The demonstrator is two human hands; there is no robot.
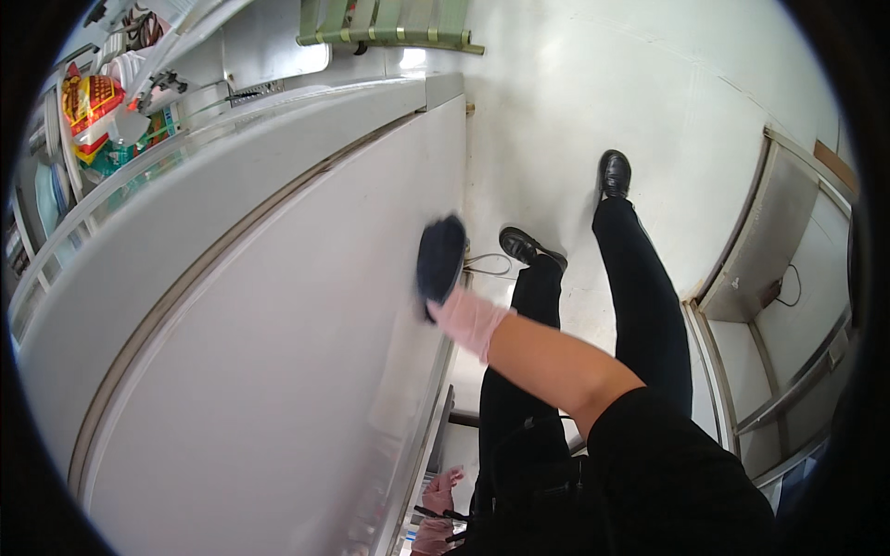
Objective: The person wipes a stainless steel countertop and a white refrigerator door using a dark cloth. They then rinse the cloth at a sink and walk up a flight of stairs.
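Observation:
My right hand (471,318), in a pink glove, presses a dark blue cloth (441,256) against a broad white panel (264,333). The cloth lies near the panel's right-hand edge and is slightly blurred. It hides most of my fingers. Lower down, beside my dark trousers, my left hand (439,490) also wears a pink glove. It is partly covered, with black cords (445,514) crossing in front of its wrist. Whether its fingers hold anything cannot be made out.
A grey ledge (229,160) borders the panel, with packets (94,104) on shelving beyond. Green slatted material (389,24) hangs at the top. Black shoes (614,174) stand on a pale floor (556,97). At the right is an open metal cabinet (761,222). A loop of cord (494,263) lies near the panel edge.

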